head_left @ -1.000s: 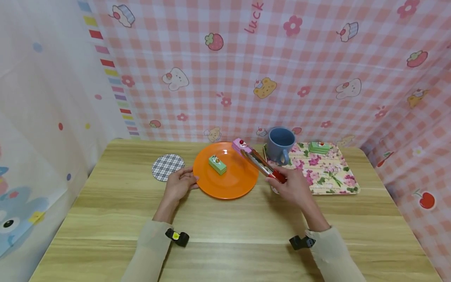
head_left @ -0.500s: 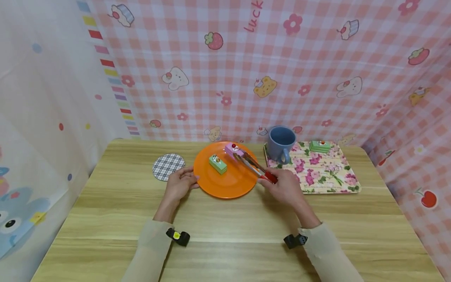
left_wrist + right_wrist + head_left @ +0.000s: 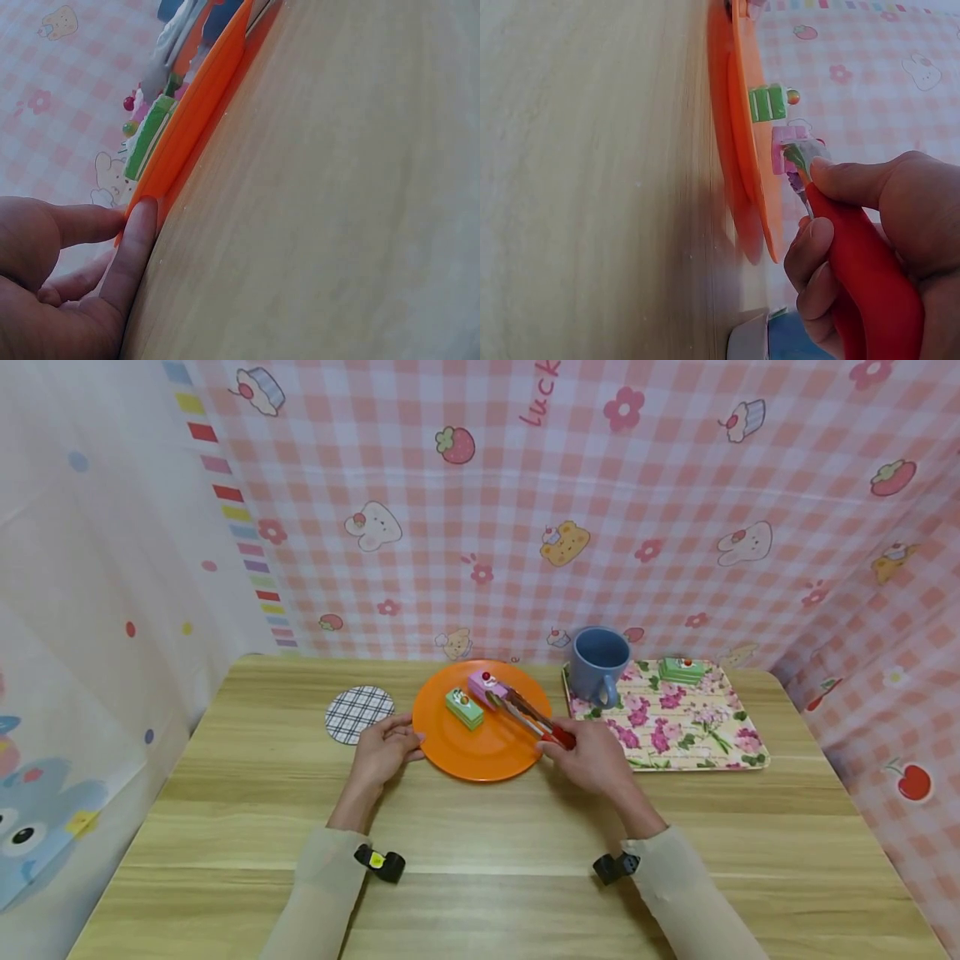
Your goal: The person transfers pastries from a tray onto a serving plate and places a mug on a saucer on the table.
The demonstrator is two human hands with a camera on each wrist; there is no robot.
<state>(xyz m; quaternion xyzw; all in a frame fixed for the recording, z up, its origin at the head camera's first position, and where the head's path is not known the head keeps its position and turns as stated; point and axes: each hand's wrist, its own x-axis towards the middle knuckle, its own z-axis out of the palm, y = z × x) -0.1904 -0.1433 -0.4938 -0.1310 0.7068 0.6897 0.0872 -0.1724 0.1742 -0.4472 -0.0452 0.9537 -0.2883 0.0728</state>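
Observation:
An orange plate point(image 3: 480, 760) lies on the table with a green toy cake slice point(image 3: 464, 709) near its middle. My left hand point(image 3: 381, 755) pinches the plate's left rim between thumb and fingers, as the left wrist view shows. In my right hand point(image 3: 596, 758) are tongs point(image 3: 525, 714) with red handles point(image 3: 870, 277), the fingers curled round them. At the tongs' tips is a pink toy cake slice point(image 3: 485, 687) with a cherry on top, over the plate just behind and right of the green slice. Whether the pink slice touches the plate is hard to tell.
A floral tray point(image 3: 697, 739) stands to the right, bearing a blue mug point(image 3: 600, 658) at its left and another green cake slice point(image 3: 681, 671) at its back. Left of the plate lies a round checked coaster point(image 3: 358, 713). A pink checked curtain point(image 3: 480, 510) hangs behind the table.
My right hand has moved left with the tongs, bringing the pink cake slice from the plate's back right edge to beside the green one. My left hand has stayed at the rim.

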